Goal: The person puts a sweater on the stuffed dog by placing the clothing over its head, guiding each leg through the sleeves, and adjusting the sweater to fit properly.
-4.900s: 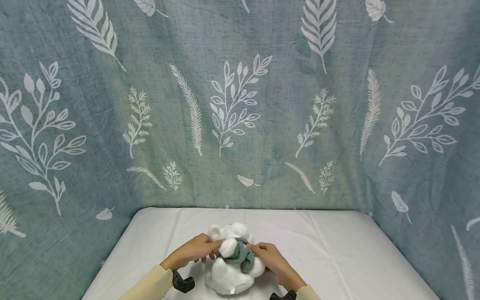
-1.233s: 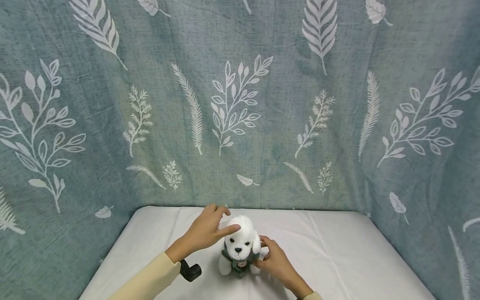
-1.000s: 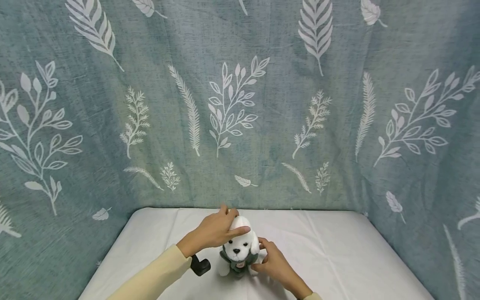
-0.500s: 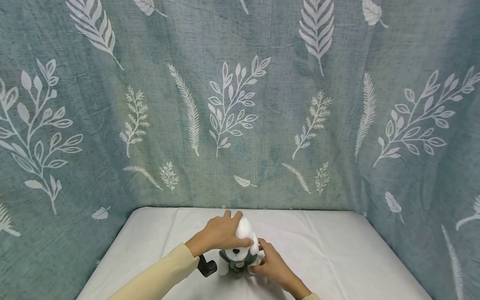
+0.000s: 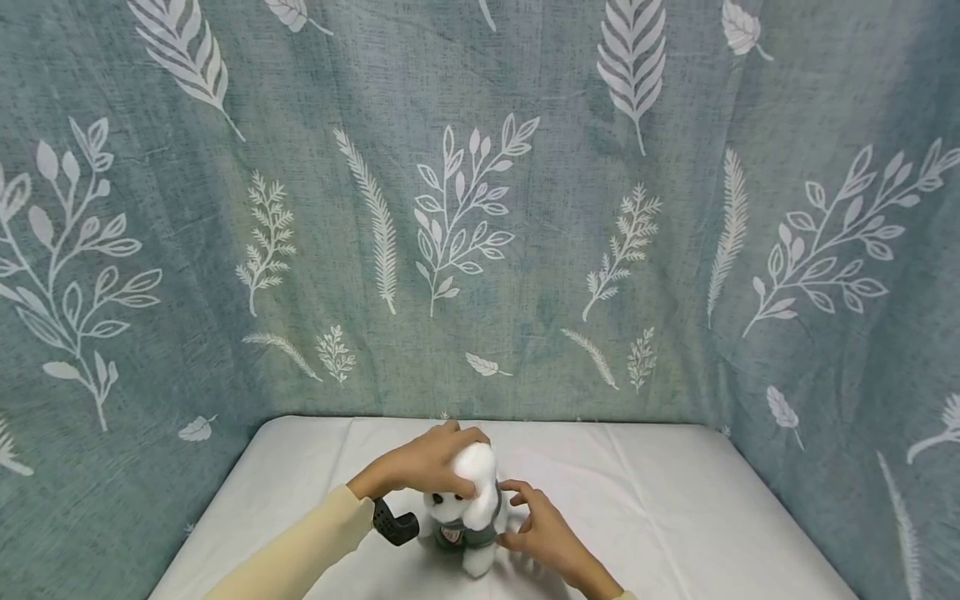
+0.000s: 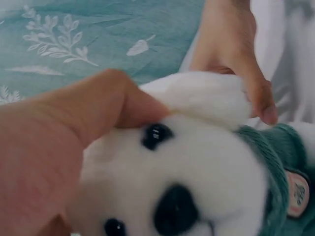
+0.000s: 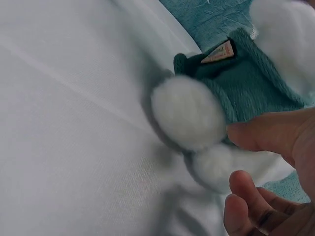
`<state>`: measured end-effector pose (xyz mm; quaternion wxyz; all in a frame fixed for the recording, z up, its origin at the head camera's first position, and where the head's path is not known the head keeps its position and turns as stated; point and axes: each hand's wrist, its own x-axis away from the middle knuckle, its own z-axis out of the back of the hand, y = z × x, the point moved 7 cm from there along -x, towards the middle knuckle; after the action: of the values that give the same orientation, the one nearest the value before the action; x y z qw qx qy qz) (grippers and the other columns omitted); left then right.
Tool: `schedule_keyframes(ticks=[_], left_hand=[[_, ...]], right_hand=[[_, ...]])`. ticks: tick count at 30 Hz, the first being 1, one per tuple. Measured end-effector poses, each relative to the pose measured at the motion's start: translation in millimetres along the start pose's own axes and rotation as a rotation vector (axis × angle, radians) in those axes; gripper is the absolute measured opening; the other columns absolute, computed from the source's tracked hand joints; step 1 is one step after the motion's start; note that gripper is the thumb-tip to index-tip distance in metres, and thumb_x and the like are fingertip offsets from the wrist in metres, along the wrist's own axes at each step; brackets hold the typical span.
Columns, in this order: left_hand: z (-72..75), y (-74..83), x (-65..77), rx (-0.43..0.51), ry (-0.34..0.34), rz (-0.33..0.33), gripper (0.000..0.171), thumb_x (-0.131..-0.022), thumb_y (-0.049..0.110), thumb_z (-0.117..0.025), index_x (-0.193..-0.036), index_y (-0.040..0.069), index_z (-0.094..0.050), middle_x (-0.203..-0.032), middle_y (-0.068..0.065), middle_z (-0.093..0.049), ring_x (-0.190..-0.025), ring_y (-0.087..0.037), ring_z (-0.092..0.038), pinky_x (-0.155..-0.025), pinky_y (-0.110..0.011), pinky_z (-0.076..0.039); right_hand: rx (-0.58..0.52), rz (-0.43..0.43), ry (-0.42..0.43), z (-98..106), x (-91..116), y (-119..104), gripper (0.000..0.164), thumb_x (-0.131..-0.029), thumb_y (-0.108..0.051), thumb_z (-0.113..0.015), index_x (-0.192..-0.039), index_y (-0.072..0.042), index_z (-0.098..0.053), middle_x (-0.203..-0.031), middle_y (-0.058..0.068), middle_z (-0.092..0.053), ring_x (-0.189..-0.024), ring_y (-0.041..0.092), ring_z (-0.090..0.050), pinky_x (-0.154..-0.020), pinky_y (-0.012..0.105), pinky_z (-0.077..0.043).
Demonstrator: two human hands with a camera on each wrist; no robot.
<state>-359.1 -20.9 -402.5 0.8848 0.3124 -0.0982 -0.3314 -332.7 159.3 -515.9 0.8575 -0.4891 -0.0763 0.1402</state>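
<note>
A white plush dog (image 5: 476,465) in a green knitted sweater (image 5: 481,536) stands upright on the white cloth, its face turned toward the front left. My left hand (image 5: 427,462) grips its head from above; in the left wrist view the thumb (image 6: 118,98) presses beside one black eye (image 6: 156,135). The left fingers behind the head are mostly hidden. At the dog's other side is my right hand (image 5: 546,529), loosely curved. Its thumb (image 7: 256,132) touches or nearly touches the sweater near a front leg (image 7: 187,113), while the other fingertips (image 7: 241,183) sit apart from the plush.
White cloth (image 5: 637,517) covers the table around the dog. A blue-green curtain with white leaf prints (image 5: 525,250) hangs behind and along both sides. A black wrist device (image 5: 395,525) sits under my left wrist, close to the dog.
Earlier both hands were at the sweater, with the dog's face out of sight. It then stood facing front; my left hand took its head, and the dog has turned toward the left.
</note>
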Motion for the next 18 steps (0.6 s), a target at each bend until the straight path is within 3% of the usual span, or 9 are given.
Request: schedule_keyframes(ticks=[6, 10, 14, 18], left_hand=[[3.0, 0.8, 6.5, 0.036, -0.107, -0.05, 0.058, -0.079, 0.017, -0.082, -0.128, 0.038, -0.061, -0.119, 0.003, -0.05, -0.11, -0.02, -0.044, -0.076, -0.038, -0.051], [3.4, -0.6, 8.9, -0.016, -0.131, -0.079, 0.06, -0.078, 0.019, -0.084, -0.128, 0.039, -0.059, -0.12, 0.006, -0.05, -0.109, -0.019, -0.043, -0.083, -0.039, -0.048], [3.2, -2.9, 9.5, -0.079, -0.094, -0.089, 0.057, -0.082, 0.038, -0.086, -0.131, 0.042, -0.057, -0.123, 0.003, -0.049, -0.111, -0.018, -0.044, -0.083, -0.038, -0.048], [3.5, 0.7, 10.5, -0.138, -0.016, -0.077, 0.058, -0.082, 0.055, -0.083, -0.133, 0.043, -0.057, -0.122, -0.002, -0.046, -0.106, -0.021, -0.052, -0.074, -0.035, -0.053]], right_hand=[[0.022, 0.036, 0.04, 3.0, 0.6, 1.4, 0.065, -0.086, -0.013, -0.083, -0.143, -0.015, -0.052, -0.131, 0.024, -0.052, -0.078, 0.021, -0.055, -0.058, 0.032, -0.049], [0.013, 0.03, 0.049, 4.3, -0.6, 2.9, 0.063, -0.086, -0.012, -0.082, -0.142, -0.015, -0.053, -0.129, 0.021, -0.053, -0.079, 0.023, -0.054, -0.058, 0.032, -0.05], [0.014, 0.031, 0.054, 4.3, -1.1, 5.0, 0.062, -0.086, -0.011, -0.082, -0.142, -0.015, -0.054, -0.128, 0.02, -0.053, -0.079, 0.023, -0.053, -0.058, 0.032, -0.049], [0.014, 0.036, 0.056, 3.5, -1.3, 6.2, 0.063, -0.086, -0.01, -0.082, -0.142, -0.014, -0.053, -0.127, 0.021, -0.053, -0.078, 0.021, -0.053, -0.058, 0.031, -0.049]])
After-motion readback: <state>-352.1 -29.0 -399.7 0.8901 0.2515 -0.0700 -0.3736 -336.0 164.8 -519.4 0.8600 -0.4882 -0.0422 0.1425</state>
